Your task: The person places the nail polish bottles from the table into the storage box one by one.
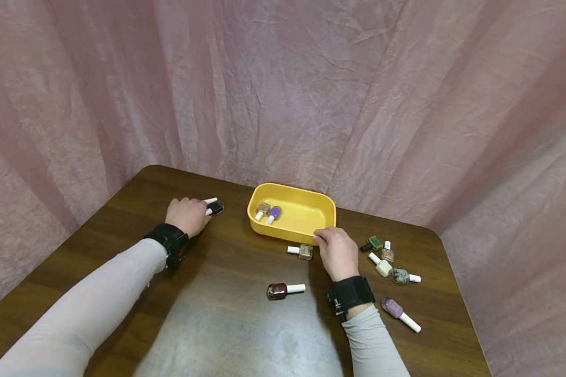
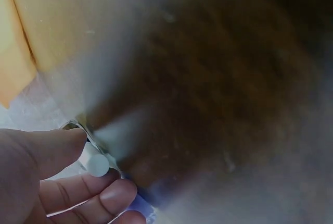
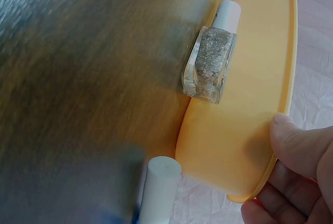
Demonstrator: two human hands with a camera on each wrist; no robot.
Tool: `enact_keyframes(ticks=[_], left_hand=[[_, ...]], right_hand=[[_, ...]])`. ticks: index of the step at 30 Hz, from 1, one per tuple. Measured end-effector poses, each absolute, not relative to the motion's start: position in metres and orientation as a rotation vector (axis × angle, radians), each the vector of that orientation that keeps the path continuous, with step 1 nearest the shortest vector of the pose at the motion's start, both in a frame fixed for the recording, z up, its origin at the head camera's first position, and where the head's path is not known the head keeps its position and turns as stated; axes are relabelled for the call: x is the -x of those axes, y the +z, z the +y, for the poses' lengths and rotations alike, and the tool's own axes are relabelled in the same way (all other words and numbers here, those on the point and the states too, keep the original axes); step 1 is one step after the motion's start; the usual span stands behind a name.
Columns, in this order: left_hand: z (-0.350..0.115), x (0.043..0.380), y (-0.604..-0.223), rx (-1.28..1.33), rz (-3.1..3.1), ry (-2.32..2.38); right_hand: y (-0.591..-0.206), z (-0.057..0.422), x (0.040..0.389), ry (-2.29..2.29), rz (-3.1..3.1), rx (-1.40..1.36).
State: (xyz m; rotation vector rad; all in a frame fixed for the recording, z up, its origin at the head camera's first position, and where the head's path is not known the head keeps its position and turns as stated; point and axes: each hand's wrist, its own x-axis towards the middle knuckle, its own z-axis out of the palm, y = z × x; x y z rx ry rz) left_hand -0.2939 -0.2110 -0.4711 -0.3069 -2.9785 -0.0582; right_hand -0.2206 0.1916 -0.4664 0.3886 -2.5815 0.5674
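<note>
At the left of the table, my left hand (image 1: 187, 215) has its thumb and fingers around a nail polish bottle with a white cap (image 2: 95, 161). A black nail polish bottle (image 1: 215, 208) and another white cap (image 1: 210, 200) show beside its fingertips; something purple (image 2: 139, 207) lies under the fingers in the left wrist view. My right hand (image 1: 338, 253) pinches the near right rim of a yellow bin (image 3: 229, 140), thumb outside. Inside the bin lie a glittery gold nail polish (image 1: 263, 209) and a purple nail polish (image 1: 274, 213). A clear glitter nail polish (image 3: 214, 57) lies against its front.
A dark red nail polish (image 1: 278, 291) lies in front of the bin. Right of my right hand are green (image 1: 374, 242), rose-gold (image 1: 387, 254), cream (image 1: 383, 267), speckled grey (image 1: 400, 276) and mauve (image 1: 393, 308) bottles. A pink curtain (image 1: 283, 94) hangs behind the wooden table.
</note>
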Motion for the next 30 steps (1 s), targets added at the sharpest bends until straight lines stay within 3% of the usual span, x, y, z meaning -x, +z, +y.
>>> enact_keyframes(ticks=[30], left_hand=[[-0.2079,0.2969,-0.4715,0.330,-2.960,-0.025]], right_hand=[[-0.4674,0.1872,0.2236,0.562,-2.600,-0.372]])
